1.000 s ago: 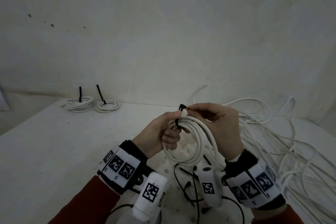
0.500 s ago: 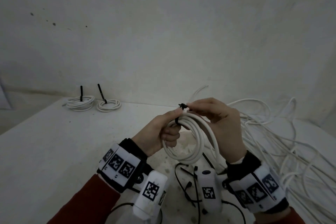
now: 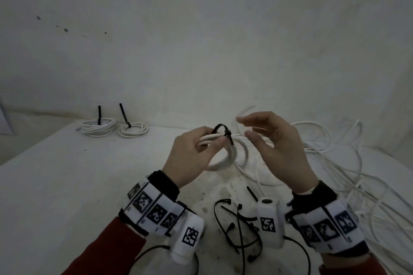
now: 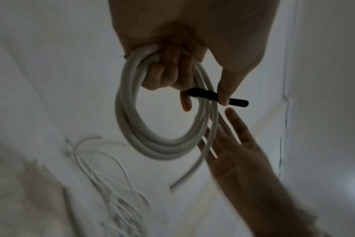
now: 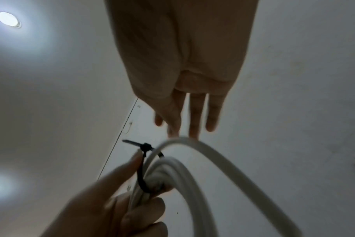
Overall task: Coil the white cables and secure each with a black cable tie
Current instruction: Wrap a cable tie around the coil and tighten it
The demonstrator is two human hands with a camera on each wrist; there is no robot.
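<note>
My left hand (image 3: 192, 154) grips a coil of white cable (image 3: 225, 158) above the table, fingers curled through the loop (image 4: 164, 144). A black cable tie (image 3: 224, 133) is looped round the coil's strands, and my left thumb presses it against them (image 4: 211, 96) (image 5: 142, 170). My right hand (image 3: 272, 140) hovers just right of the coil with fingers straight and spread, holding nothing (image 5: 192, 115). One loose end of the cable (image 4: 184, 178) hangs free below the coil.
Two coiled, tied cables (image 3: 98, 126) (image 3: 133, 129) lie at the table's far left. A tangle of loose white cable (image 3: 335, 176) covers the right side. Several black cable ties (image 3: 237, 225) lie near the front edge between my wrists.
My right hand has let go of the tie and coil and drawn back to the right, fingers spread. My left hand has tilted the coil away and down.
</note>
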